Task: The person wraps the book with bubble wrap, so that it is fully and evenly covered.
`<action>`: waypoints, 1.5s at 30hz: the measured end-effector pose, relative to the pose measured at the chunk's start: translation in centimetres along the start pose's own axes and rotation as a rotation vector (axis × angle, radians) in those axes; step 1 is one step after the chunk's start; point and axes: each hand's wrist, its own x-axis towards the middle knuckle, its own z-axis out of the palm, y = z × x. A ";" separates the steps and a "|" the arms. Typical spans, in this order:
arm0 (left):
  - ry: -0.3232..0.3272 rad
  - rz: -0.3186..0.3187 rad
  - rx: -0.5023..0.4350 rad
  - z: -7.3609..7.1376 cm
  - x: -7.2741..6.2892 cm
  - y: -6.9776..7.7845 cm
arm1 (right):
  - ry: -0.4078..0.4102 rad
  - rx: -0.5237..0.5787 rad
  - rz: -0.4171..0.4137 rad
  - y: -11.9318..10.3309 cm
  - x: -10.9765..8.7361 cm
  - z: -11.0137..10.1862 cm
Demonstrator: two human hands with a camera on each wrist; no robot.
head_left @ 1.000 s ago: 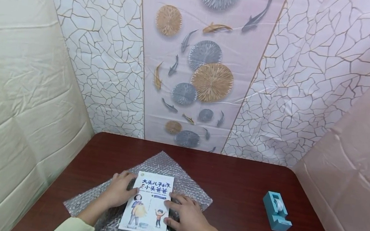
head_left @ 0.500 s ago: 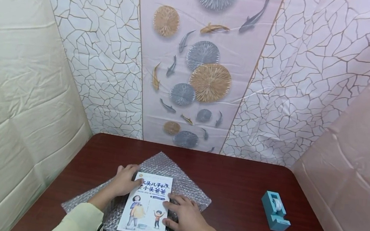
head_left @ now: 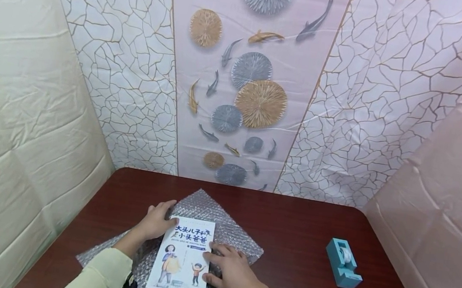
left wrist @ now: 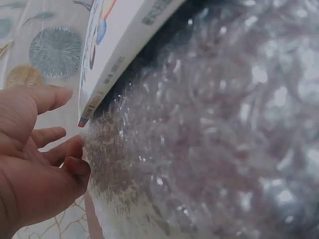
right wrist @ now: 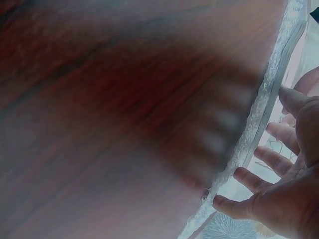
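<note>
A relaxed left hand point(head_left: 157, 223) and a spread right hand point(head_left: 235, 272) framed a Chinese children's book point(head_left: 184, 257).
The left thumb sat by its upper-left corner, the right fingers lay along its right edge, neither hand gripping, seemingly to steady it on the cornerwise bubble wrap point(head_left: 231, 229). A teal tape dispenser point(head_left: 343, 263) stood well apart on the dark-red table point(head_left: 292, 246); koi-patterned fabric point(head_left: 261, 104) hung behind.

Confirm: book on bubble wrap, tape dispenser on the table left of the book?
Wrong side: the head view shows the tape dispenser right of the book. The rest stands: book on bubble wrap, tape dispenser on the table.
</note>
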 end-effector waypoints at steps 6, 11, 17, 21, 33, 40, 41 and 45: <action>0.036 -0.026 -0.043 -0.1 0.3 0.2 | -0.002 0.001 0.000 0.1 -0.1 0.1; 0.073 0.003 -0.076 -0.4 0.5 0.4 | -0.004 -0.004 0.003 -0.1 -0.1 -0.1; 0.090 0.021 -0.113 -0.6 0.3 0.3 | 0.004 -0.012 0.004 -0.5 -0.2 -0.3; 0.108 0.042 -0.124 -0.7 0.3 0.4 | 0.010 -0.027 0.004 -0.5 -0.2 -0.3; 0.148 0.042 -0.157 -0.7 0.7 0.4 | 0.019 -0.059 -0.011 -0.4 -0.1 -0.1; 0.177 0.082 -0.136 -0.8 0.6 0.6 | 0.015 -0.068 -0.018 -0.3 0.0 -0.1; 0.179 0.087 -0.134 -0.8 0.5 0.7 | 0.016 -0.069 -0.020 -0.3 0.0 -0.1; 0.185 0.098 -0.122 -0.9 0.4 1.0 | 0.019 -0.078 -0.026 -0.3 0.0 -0.2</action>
